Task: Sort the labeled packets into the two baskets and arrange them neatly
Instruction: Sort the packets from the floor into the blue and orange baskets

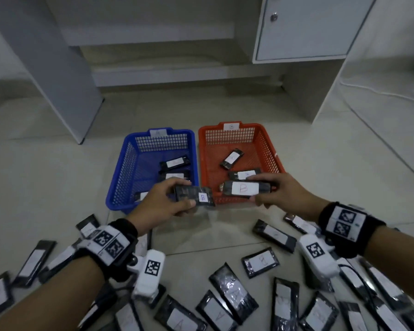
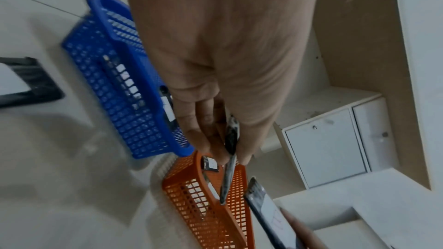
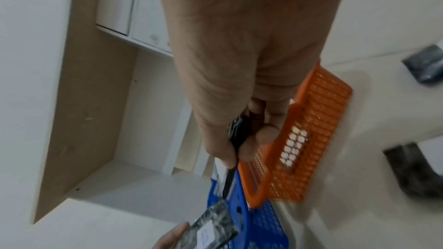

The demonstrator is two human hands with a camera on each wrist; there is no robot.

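Two mesh baskets stand side by side on the floor: a blue basket (image 1: 120,185) labelled A and an orange basket (image 1: 268,149) labelled B. My left hand (image 1: 163,201) pinches a black packet (image 1: 194,195) with a blue B label over the gap between the baskets' front corners. My right hand (image 1: 280,192) grips another black packet (image 1: 245,188) with a red B label above the orange basket's front edge. In the left wrist view the left packet (image 2: 230,158) shows edge-on between thumb and fingers. In the right wrist view the right packet (image 3: 236,139) is likewise pinched.
The blue basket holds three packets (image 1: 176,162); the orange one holds two (image 1: 232,158). Several black labelled packets (image 1: 233,296) are scattered across the tiled floor near me. A white desk leg (image 1: 65,75) and a cabinet (image 1: 304,27) stand behind the baskets.
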